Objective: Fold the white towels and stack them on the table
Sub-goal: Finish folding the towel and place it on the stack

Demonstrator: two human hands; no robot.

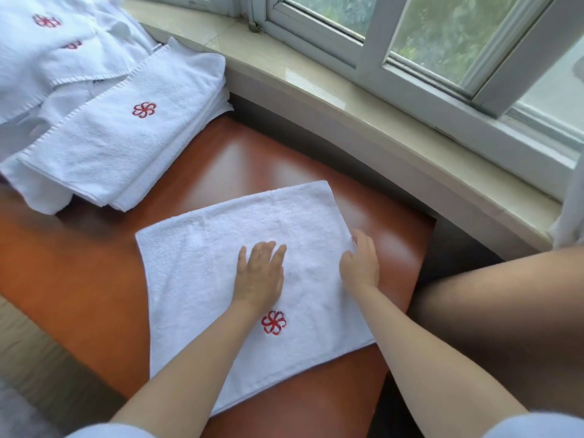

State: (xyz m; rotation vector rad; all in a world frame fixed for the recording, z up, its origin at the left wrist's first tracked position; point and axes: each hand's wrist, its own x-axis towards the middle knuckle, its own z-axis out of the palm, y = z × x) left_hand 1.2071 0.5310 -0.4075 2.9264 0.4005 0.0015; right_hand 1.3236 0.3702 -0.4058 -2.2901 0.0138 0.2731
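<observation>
A white towel (pixel 221 279) lies spread flat on the reddish-brown desk (pixel 79 273), its near edge reaching toward the person and a red flower emblem (pixel 274 322) stitched near its lower middle. The left hand (pixel 260 273) rests palm down on the middle of the towel, fingers straight and close together, pressing the cloth flat. The right hand (pixel 360 260) sits at the towel's right edge, its fingers curled over that edge, apparently gripping it, though the fingertips are hidden by the hand's back. To the left and farther back on the desk, a stack of folded towels (pixel 126 143) stands well apart from the spread one, the top one showing the same red emblem. Behind that stack lies a looser heap of white towels (pixel 47 52), also marked in red. A pale stone windowsill (pixel 316 83) curves along the far side of the desk, beneath a white-framed window (pixel 379 42).
</observation>
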